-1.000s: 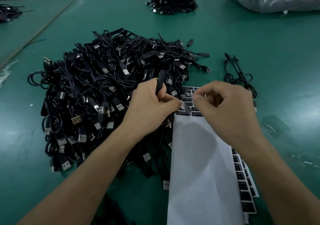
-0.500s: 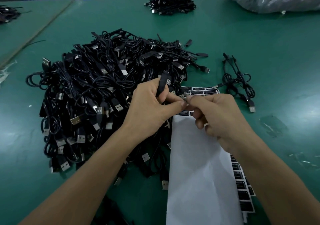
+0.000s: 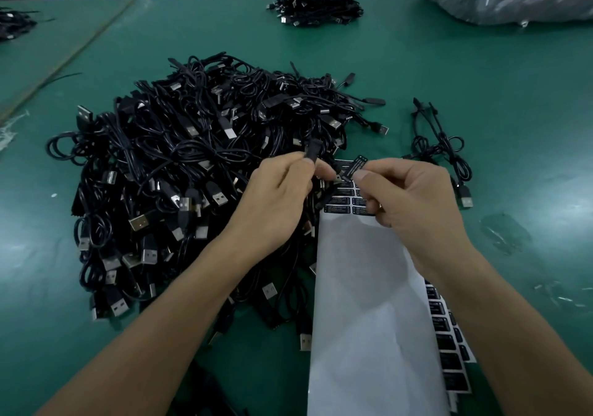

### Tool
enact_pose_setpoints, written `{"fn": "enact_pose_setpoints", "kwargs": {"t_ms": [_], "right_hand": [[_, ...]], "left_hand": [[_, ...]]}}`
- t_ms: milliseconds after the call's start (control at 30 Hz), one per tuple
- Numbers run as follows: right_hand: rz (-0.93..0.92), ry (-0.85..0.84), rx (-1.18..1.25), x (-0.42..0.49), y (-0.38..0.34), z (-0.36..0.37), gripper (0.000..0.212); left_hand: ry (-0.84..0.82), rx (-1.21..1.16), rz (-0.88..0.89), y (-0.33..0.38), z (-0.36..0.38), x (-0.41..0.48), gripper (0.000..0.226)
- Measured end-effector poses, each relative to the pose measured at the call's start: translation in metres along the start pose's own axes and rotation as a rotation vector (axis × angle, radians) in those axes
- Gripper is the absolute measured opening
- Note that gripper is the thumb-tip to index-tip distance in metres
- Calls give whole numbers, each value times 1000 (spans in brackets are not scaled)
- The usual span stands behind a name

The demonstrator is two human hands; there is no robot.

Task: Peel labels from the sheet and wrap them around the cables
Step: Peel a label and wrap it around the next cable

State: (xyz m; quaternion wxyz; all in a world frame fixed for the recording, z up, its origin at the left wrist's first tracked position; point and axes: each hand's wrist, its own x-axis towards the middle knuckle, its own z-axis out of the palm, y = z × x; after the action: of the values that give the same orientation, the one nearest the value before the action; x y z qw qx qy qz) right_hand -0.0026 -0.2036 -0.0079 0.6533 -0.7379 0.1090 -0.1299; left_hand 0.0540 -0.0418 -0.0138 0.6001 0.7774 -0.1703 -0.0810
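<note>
Dim, soft overhead light with glare on the green table (image 3: 529,101) at right (edges bend, wide-angle), slightly blurry throughout.

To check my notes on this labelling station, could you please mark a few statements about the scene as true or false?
1. The right hand pinches a black label. True.
2. The left hand is open and holds nothing. False: it grips a black cable above the big cable pile.
3. The label sheet lies to the left of the big cable pile. False: it lies to the pile's right, on the near side.
4. A small cable bundle lies apart, to the right of the big cable pile. True.
</note>
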Motion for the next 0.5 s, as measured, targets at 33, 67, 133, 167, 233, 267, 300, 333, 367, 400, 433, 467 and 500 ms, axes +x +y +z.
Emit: {"fn": "enact_pose_setpoints", "kwargs": {"t_ms": [33,67,133,167,233,267,300,333,367,400,433,467,500], "right_hand": [[-12,-5,-5,0,1,0,20],[-19,-8,-2,0,1,1,21],[-26,-14,17,-1,0,1,23],[-32,-18,27,-1,0,0,23],[-48,-26,39,-2,0,0,21],[-56,-30,42,-2,0,0,20],[-63,-32,44,-2,0,0,19],[-70,-35,49,-2,0,0,19],[-75,-35,54,-2,0,0,19],[-80,-33,56,-2,0,0,20],[-85,-26,54,-2,0,-1,20],[-87,-20,56,-2,0,-1,19],[-88,-18,67,-2,0,-1,16]], "left_hand": [[-3,-2,6,-1,0,1,36],[-5,0,17,-2,-1,1,33],[-16,15,36,-3,-1,1,25],[-25,12,38,-3,-1,0,21],[-29,-34,23,-1,-1,0,16],[-27,-60,10,-1,-1,0,12],[-24,-80,-3,1,-2,0,7],[-21,-91,-14,2,-2,0,5],[-20,-100,-22,3,-2,0,5],[-17,-104,-29,4,-1,-1,7],[-10,-107,-37,5,-1,-1,11],[-1,-113,-44,5,-2,-1,17],[8,-127,-53,6,-2,-2,22]]}}
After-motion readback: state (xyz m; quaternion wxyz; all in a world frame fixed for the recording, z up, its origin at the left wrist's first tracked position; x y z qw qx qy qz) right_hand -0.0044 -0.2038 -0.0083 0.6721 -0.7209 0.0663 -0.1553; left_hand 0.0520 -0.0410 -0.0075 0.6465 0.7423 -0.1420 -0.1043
